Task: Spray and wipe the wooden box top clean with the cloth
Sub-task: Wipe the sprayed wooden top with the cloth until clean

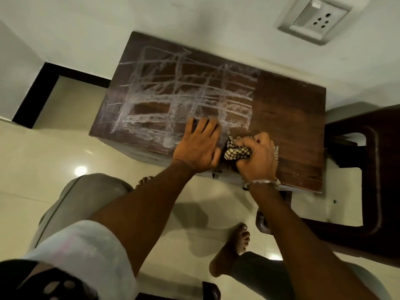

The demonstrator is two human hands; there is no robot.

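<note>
A dark wooden box (287, 118) stands against the wall, its top covered on the left and middle with white chalk-like scribbles (184, 98); the right part looks clean. My right hand (257, 158) presses a bunched checked cloth (236, 150) onto the top near the front edge. My left hand (199, 144) lies flat, fingers spread, on the box top just left of the cloth. No spray bottle is in view.
A dark plastic chair (372, 191) stands right of the box, close to my right arm. A wall socket (318, 18) is above the box. My bare feet (236, 245) and knees are on the glossy tiled floor (54, 152) in front.
</note>
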